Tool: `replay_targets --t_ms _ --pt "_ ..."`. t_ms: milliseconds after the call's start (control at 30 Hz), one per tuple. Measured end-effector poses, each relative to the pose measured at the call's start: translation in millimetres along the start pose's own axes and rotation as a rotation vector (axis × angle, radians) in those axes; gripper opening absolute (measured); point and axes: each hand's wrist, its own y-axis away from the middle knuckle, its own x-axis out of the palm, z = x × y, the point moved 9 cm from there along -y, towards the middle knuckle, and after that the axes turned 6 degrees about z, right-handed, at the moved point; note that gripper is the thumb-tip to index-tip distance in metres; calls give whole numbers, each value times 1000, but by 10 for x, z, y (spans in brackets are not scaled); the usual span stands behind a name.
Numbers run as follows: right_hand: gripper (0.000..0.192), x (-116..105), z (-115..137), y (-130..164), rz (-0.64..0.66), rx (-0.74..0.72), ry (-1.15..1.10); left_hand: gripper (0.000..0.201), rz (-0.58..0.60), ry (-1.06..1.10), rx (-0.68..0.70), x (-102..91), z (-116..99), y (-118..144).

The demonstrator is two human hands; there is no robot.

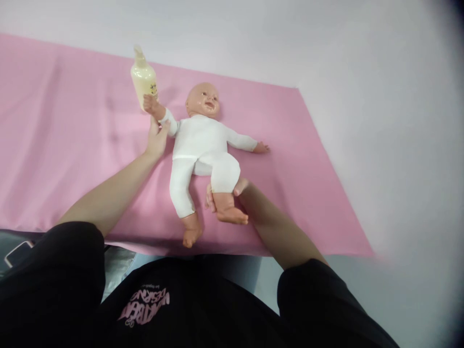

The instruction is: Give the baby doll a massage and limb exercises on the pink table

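A baby doll (201,137) with a white cloth body and bare plastic head, hands and feet lies on its back on the pink sheet (83,145). Closed around the doll's raised arm, on the left of the view, is my left hand (157,140); part of its fingers is hidden behind that arm. My right hand (240,186) cups the doll's bent leg from beneath, just above the foot, fingers showing on one side and thumb on the other. Behind the doll's raised fist stands a pale yellow pump bottle (142,77).
The pink sheet covers a table whose right edge slants down toward me. A whitish wall or floor surface (362,96) lies beyond it. At the lower left, below the table edge, is a dark phone-like object (19,253).
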Motion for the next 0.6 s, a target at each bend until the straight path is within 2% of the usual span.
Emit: replay_targets --t_ms 33,100,233,333,467,600 --pt "62 -32 55 8 -28 -70 6 83 53 -59 37 61 -99 21" --pt "64 -182 162 62 -181 -188 -26 79 160 -176 125 177 -312 74" --pt "59 -533 259 243 -575 -243 -119 64 364 -393 275 377 -646 181" --pt "58 -676 308 350 -767 -283 -187 59 417 -434 315 414 -733 209" --pt "60 -704 296 361 -804 -277 -172 63 367 -387 303 361 -659 193" --pt "58 -576 237 275 -665 -233 -48 77 200 -203 197 206 -352 101"
